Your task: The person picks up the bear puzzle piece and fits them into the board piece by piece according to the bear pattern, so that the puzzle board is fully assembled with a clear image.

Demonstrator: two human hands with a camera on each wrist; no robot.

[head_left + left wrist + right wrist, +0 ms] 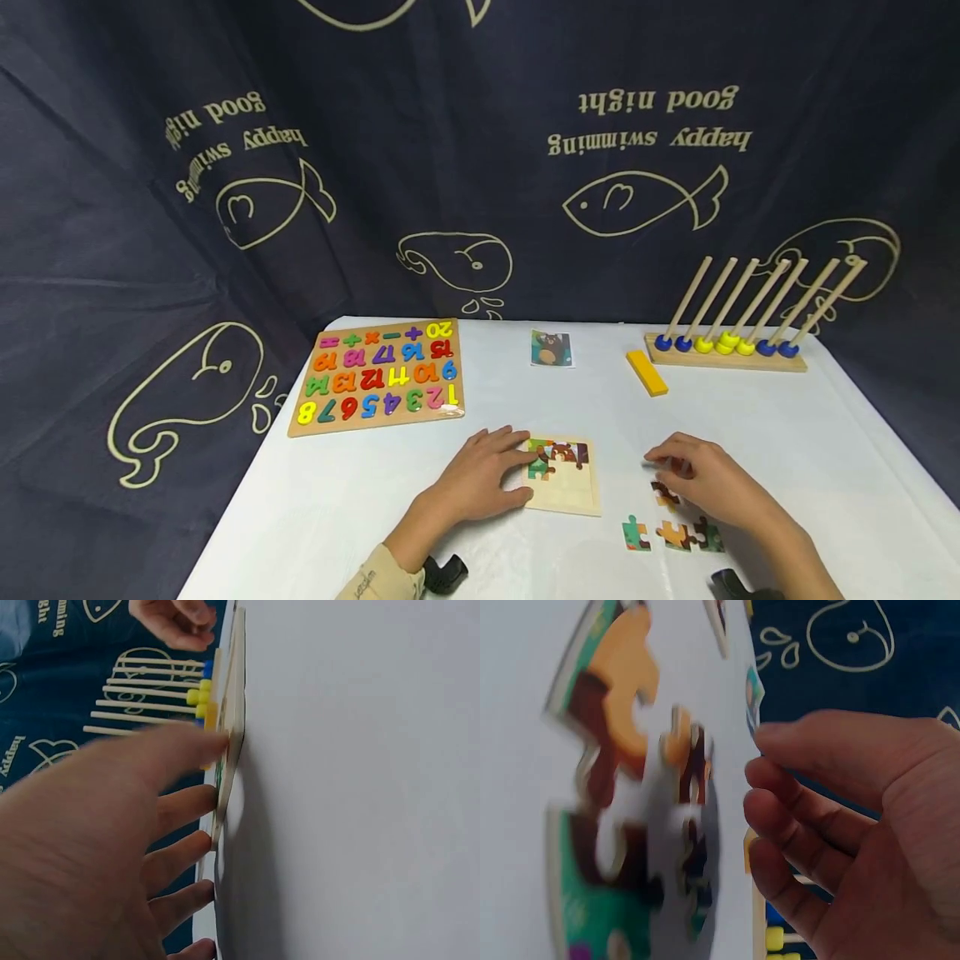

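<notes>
My left hand (487, 475) rests at the left side of a square wooden puzzle board (566, 496); the index finger reaches over its fitted bear pieces (562, 452). In the left wrist view the thumb (187, 746) touches the board's edge (238, 697), with the other fingers spread beyond. My right hand (705, 475) hovers over loose jigsaw pieces, its fingers (780, 817) loosely bent and holding nothing visible. An orange-and-brown piece (665, 493) lies under it. Nearer me are a green piece (636, 533), an orange piece (675, 536) and a dark green piece (708, 535).
At the back left lies a wooden number board (382, 375). A small bear picture card (551, 348) is at the back middle. A yellow block (647, 372) lies before a pegged bead rack (727, 357) at back right. Dark printed cloth (480, 167) hangs behind the white table (300, 500).
</notes>
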